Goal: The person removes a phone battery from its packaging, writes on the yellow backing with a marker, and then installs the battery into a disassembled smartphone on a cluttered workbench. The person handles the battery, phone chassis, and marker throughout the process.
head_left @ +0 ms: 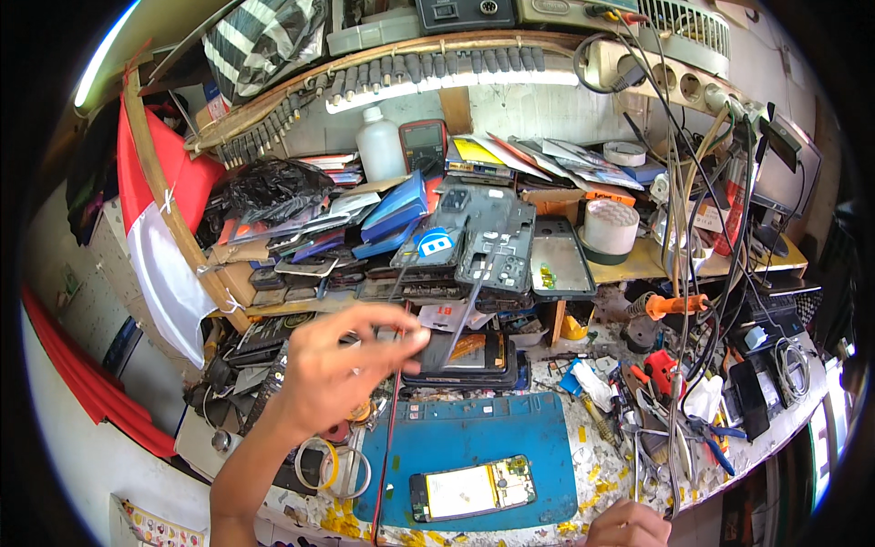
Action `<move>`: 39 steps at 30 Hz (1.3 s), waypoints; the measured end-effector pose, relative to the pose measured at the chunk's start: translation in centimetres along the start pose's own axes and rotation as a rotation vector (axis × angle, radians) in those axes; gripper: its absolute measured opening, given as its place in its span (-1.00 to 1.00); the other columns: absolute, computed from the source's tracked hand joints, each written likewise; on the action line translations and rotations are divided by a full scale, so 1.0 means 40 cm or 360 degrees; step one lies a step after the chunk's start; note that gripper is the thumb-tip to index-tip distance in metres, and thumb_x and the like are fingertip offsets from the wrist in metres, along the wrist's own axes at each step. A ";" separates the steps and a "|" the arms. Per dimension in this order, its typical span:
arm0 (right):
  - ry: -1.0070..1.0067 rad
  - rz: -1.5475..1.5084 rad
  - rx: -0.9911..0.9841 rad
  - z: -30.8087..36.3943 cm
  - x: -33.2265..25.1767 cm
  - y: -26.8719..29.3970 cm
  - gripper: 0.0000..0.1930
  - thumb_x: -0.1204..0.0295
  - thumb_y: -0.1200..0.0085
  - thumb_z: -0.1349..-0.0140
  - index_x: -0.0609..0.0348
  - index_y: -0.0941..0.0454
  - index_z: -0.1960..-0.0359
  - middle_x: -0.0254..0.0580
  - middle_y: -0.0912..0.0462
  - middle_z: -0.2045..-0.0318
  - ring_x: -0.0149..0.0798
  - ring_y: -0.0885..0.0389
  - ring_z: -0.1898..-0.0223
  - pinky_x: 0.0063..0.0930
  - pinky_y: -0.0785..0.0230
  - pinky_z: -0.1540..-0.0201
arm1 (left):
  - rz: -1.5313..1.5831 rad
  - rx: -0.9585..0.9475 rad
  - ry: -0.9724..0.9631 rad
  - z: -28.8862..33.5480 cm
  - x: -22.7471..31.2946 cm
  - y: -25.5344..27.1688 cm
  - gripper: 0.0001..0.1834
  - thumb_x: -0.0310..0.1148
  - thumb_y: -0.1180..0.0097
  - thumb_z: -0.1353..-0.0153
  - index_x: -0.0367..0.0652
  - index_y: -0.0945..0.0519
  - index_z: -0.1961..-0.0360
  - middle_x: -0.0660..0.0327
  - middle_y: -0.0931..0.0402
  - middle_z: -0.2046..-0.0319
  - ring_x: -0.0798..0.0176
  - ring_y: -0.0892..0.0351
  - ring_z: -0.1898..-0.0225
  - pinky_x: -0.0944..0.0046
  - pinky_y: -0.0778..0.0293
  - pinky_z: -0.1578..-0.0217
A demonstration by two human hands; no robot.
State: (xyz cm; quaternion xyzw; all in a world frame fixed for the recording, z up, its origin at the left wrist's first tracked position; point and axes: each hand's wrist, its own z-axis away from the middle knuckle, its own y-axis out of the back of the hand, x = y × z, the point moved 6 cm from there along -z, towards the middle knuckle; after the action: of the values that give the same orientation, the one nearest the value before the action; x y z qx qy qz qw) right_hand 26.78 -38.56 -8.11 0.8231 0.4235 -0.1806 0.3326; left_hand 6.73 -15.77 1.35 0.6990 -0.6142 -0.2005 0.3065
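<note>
My left hand (pixel 342 365) is raised over the back left of a blue work mat (pixel 547 438), slightly blurred. Its thumb and fingers are drawn together next to a dark, flat piece (pixel 436 351); whether they grip it I cannot tell. A thin red-and-black cable (pixel 392 428) runs down past the fingertips. On the mat lies an opened phone (pixel 472 490), its pale battery and yellow-edged inner parts showing. My right hand (pixel 629 525) rests at the lower edge, right of the mat, fingers curled; what they may hold is hidden.
Rolls of tape (pixel 333 467) lie left of the mat. Pliers (pixel 715 428), loose tools and an orange-handled soldering iron (pixel 674 305) crowd the right. Phone shells (pixel 497 237) are stacked behind on a shelf. Cables (pixel 679 182) hang down at the right.
</note>
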 end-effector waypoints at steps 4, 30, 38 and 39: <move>-0.0204 -0.0027 0.0134 -0.008 0.048 0.003 -0.87 0.48 -0.25 -0.15 0.26 -0.58 0.34 -0.09 -0.61 0.41 -0.14 -0.59 0.42 -0.35 -0.46 0.34 | 0.0761 0.0131 0.0522 0.132 0.036 0.006 -0.57 -0.72 -0.42 0.10 -0.27 -0.72 0.11 0.03 -0.67 0.18 0.38 -0.65 0.38 0.45 -0.50 0.48; -0.0888 -0.0818 0.0192 -0.070 0.213 -0.094 -0.75 0.69 -0.12 -0.29 0.43 -0.48 0.01 -0.06 -0.68 0.17 -0.31 -0.69 0.12 -0.48 -0.54 0.01 | 0.2047 0.0476 0.1120 0.343 0.006 -0.151 -0.70 -0.55 -0.36 -0.12 -0.21 -0.70 0.08 -0.14 -0.67 0.23 0.08 -0.69 0.17 0.30 -0.55 0.36; -0.0887 -0.0725 0.0148 -0.062 0.234 -0.088 -0.72 0.70 -0.11 -0.28 0.43 -0.47 -0.02 -0.05 -0.68 0.19 -0.34 -0.69 0.14 -0.51 -0.53 0.04 | 0.1896 0.0434 0.1235 0.333 -0.013 -0.181 -0.75 -0.46 -0.36 -0.14 -0.21 -0.66 0.14 -0.06 -0.69 0.23 0.30 -0.67 0.29 0.34 -0.51 0.42; -0.0891 -0.0716 0.0154 -0.064 0.237 -0.088 -0.71 0.70 -0.12 -0.28 0.43 -0.46 -0.03 -0.05 -0.68 0.20 -0.35 -0.69 0.14 -0.50 -0.53 0.04 | 0.1783 0.0381 0.1255 0.330 -0.013 -0.180 -0.73 -0.44 -0.35 -0.16 -0.25 -0.65 0.11 -0.07 -0.68 0.19 0.29 -0.68 0.29 0.35 -0.51 0.41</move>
State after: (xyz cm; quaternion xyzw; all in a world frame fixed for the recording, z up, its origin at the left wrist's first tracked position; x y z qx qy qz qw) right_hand 29.39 -29.84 -13.16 0.6426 0.4777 -0.4874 0.3483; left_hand 3.27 -17.24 -13.21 0.3264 -0.7432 0.3257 0.4849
